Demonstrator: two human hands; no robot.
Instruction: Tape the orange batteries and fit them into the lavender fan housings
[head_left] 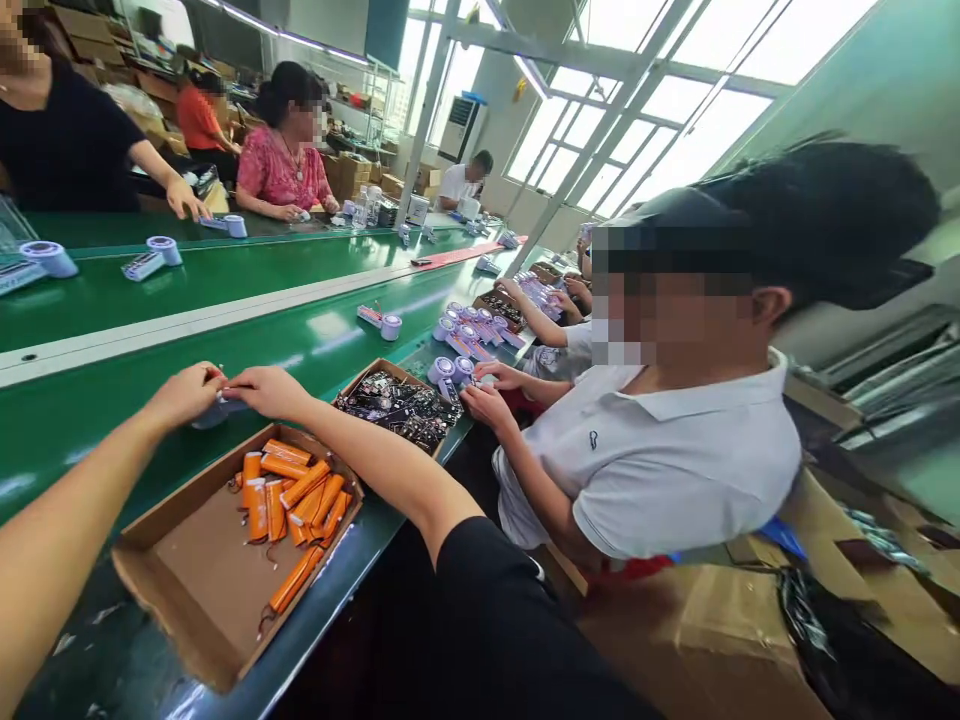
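Note:
Both of my hands meet over the green conveyor belt (82, 425), beyond a cardboard tray (187, 560). My left hand (187, 392) has its fingers closed at a small pale purple device (210, 412), which is mostly hidden. On the same device, my right hand (266, 390) pinches the upper side, its fingertips touching those of my left hand. Orange wrapped cylinders (289, 490) with short wires lie in the tray below my forearms.
A box of dark circuit boards (397, 405) stands right of the tray. Purple devices (469, 330) are grouped beyond it. One device (390, 327) lies on the belt. A person in a white shirt (675, 450) sits close at the right; others work across the belt.

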